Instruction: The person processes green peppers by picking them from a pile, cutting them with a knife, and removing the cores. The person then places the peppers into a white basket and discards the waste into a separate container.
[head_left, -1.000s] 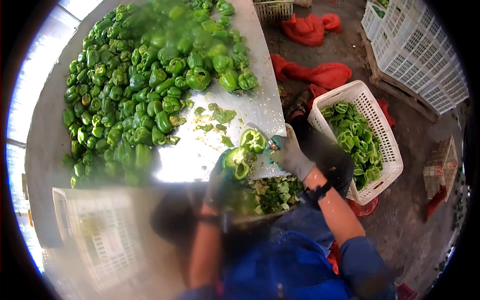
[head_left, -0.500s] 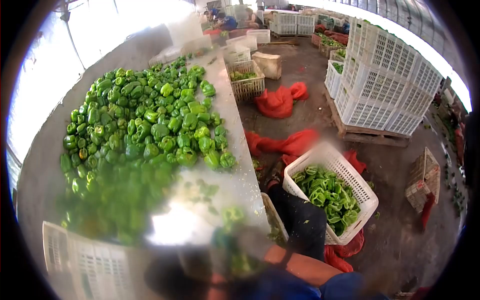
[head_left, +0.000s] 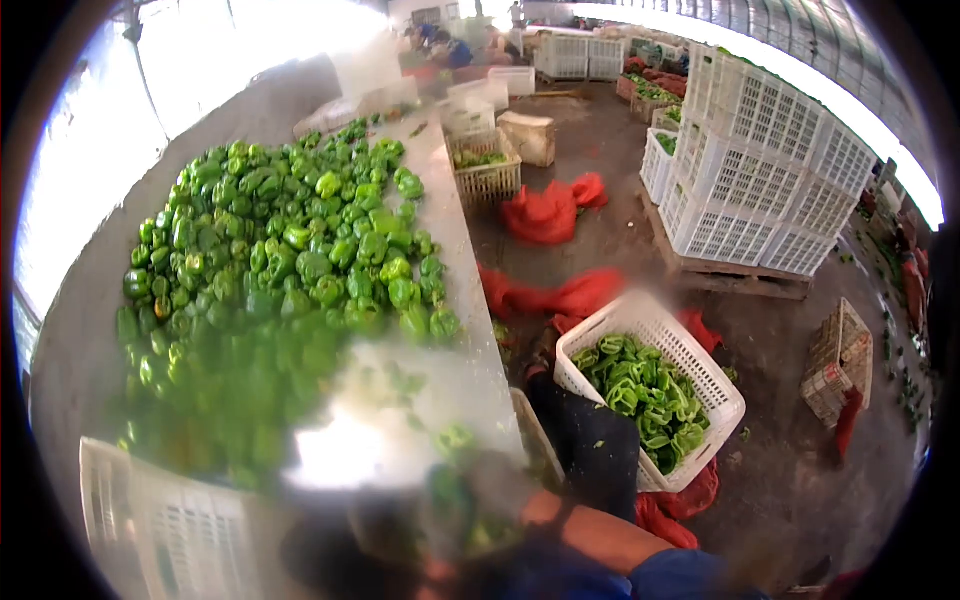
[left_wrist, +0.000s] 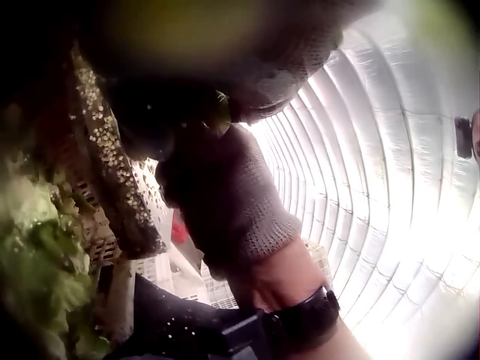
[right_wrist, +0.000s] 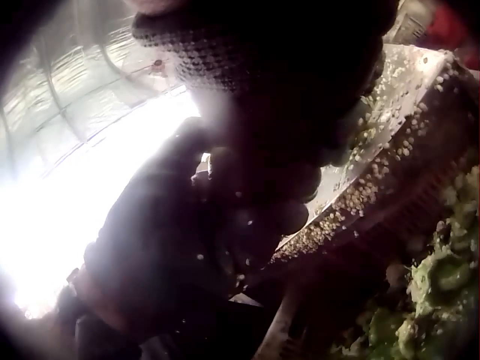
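At the bottom of the head view, both gloved hands are close together and blurred. My left hand, in a greenish-grey glove, holds a green bell pepper that shows as a smeared green patch over its fingers. Right beside it is my right hand, the wrist bent inward. In the left wrist view the right hand reaches up to the left one, in deep shadow. The right wrist view shows the right hand's curled fingers near a small bright glint; I cannot tell what they hold.
Whole green peppers are heaped on the metal table. A white crate of cut peppers stands by my leg. Seeds cling to the table edge, above trimmings. Stacked crates and red net bags lie beyond.
The head view has tilted up, so the hands now sit lower and blurred. A second ago the left hand held an opened pepper and the right hand was at a cut piece beside it.
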